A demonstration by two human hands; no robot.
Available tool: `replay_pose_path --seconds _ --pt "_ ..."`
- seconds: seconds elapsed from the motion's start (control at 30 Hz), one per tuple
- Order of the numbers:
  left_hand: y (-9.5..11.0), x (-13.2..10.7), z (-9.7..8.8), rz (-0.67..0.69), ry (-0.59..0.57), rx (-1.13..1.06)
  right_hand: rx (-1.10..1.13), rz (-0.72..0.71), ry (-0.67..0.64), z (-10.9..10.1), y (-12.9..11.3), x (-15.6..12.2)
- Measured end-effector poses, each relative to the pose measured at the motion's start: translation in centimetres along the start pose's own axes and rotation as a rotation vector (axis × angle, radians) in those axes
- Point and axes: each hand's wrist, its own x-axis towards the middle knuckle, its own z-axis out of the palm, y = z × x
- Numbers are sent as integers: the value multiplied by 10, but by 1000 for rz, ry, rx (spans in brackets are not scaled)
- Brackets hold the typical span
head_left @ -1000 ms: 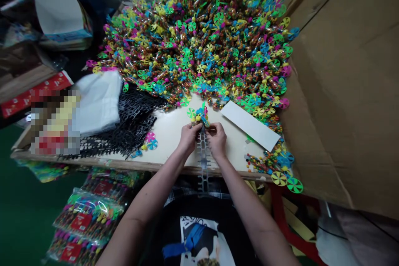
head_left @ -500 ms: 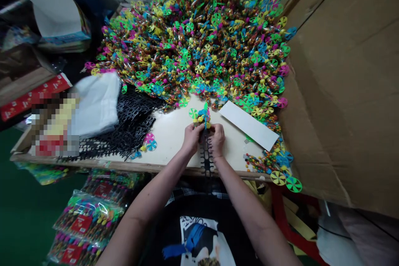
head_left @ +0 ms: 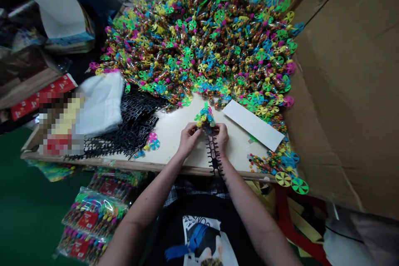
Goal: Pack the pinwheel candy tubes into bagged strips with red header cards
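Note:
Both hands work at the middle of the pale board. My left hand (head_left: 188, 140) and my right hand (head_left: 220, 138) pinch a small bunch of clear bead-filled tubes with pinwheels (head_left: 205, 117). A black plastic ladder strip (head_left: 213, 154) runs from that bunch down past my right wrist and over the board's front edge. My fingers hide where the tubes meet the strip. Beyond the hands, a large heap of similar pinwheel tubes (head_left: 199, 45) covers the board's far part. A white card strip (head_left: 253, 124) lies to the right.
Stacked black strips (head_left: 132, 126) and a white cloth or bag (head_left: 101, 104) lie left of my hands. Loose pinwheels (head_left: 152, 142) sit near them. A cardboard sheet (head_left: 336, 91) stands along the right side. Filled packets (head_left: 93, 213) lie below the front edge.
The black strip has swung from hanging straight down to slanting toward my right wrist. The bunch has shifted slightly, and both hands have moved a little apart around it.

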Motion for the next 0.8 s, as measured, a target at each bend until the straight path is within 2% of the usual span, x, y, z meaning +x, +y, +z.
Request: replay_pose_path --seconds 0.1,0.27,0.53,0.8 --pt "-4 -1 -1 6 27 26 0 -9 3 0 1 0" --pt "-8 -1 -8 -1 114 -69 -26 -26 -31 0 1 -2" --pt "-11 0 -6 13 -21 -77 -38 -59 -28 -2 0 -6" --pt "-16 -5 2 47 56 -14 9 -36 -45 -3 -4 -6"
